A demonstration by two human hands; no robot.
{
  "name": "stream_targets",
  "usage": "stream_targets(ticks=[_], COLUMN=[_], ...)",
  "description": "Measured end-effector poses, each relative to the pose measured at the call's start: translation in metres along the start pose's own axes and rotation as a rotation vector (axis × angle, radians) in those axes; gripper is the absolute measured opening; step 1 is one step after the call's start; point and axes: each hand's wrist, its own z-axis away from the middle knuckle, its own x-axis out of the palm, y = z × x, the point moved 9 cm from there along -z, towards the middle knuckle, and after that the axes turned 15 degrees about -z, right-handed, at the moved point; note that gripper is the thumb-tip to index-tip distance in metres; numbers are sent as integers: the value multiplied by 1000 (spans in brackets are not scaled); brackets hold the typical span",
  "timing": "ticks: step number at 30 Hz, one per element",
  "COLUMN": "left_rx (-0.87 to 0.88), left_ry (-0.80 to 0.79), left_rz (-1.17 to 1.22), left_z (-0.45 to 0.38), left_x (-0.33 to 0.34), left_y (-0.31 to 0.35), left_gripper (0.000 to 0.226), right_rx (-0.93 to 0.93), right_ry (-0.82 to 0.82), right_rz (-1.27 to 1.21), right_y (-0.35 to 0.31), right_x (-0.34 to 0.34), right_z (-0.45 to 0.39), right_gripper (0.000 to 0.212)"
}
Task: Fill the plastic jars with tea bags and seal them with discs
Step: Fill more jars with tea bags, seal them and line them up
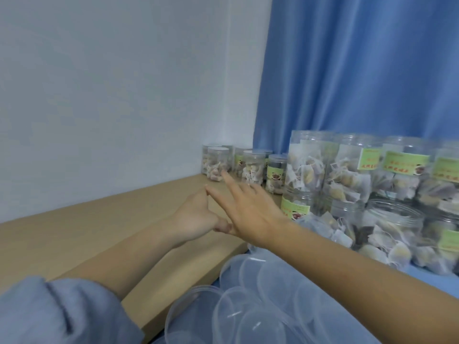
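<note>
Head view | both hands – left hand (196,214), right hand (248,207) – flat above shelf (104,219) edge

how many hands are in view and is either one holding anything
2, both empty. The left hand reaches over the wooden shelf; the right hand stretches beside it, fingers straight, toward the capped jars in the corner.

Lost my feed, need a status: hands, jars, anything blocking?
Left hand and right hand open, empty, over the shelf. Filled jars stacked right, more in the corner. Discs piled below. Nothing blocking.
</note>
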Motion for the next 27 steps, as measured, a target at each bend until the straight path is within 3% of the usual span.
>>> stream_targets(ticks=[3, 7, 11, 14, 19, 27], left_rx=[76, 192, 254, 262, 250, 201], left_ry=[-15, -80, -143, -158, -190, -250], left_rz=[21, 35, 60, 141, 314, 362], left_z=[12, 35, 64, 85, 109, 134], left_x=[6, 25, 56, 86, 143, 232], left_y=[34, 101, 171, 219, 295, 371], left_gripper=[73, 34, 28, 31, 55, 52], right_rx=[25, 90, 187, 262, 388, 654], right_ry=[37, 69, 96, 123, 164, 176], right_rz=[-8, 7, 22, 5, 40, 84], right_y=[12, 32, 62, 86, 128, 200], right_x=[-26, -57, -90, -116, -155, -169], right_z=[30, 78, 135, 187, 277, 393], right_gripper=[63, 59, 57, 59, 63, 60])
